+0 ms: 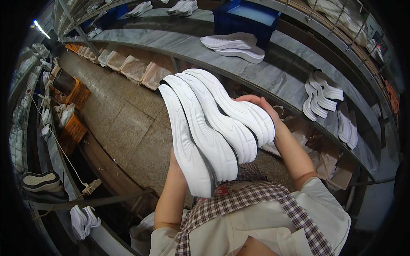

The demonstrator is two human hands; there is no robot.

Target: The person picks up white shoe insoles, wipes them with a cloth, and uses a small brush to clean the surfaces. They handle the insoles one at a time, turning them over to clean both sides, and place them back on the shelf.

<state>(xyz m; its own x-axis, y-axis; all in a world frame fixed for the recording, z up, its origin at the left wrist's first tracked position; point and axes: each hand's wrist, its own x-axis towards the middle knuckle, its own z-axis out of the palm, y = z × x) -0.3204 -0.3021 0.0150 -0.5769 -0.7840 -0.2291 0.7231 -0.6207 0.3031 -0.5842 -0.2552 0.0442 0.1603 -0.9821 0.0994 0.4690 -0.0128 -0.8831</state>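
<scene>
A row of several white shoe soles [205, 123] is held side by side in front of my body, their ribbed sidewalls facing up. My right hand [265, 106] is pressed against the outer sole on the right, its fingers bent around the far side. On the left, my left hand [174, 161] supports the row's outer edge; the soles cover its fingers, and only the part by the wrist shows. Thin dark gaps separate the soles.
Beyond the soles runs a grey marble-look shelf [149, 38] with a pair of white soles [239, 48], a blue bin [222, 23] and more stacked soles [320, 96]. Lined bins [134, 67] stand beneath. Orange crates [72, 128] and a dark-rimmed sole [41, 181] are at left.
</scene>
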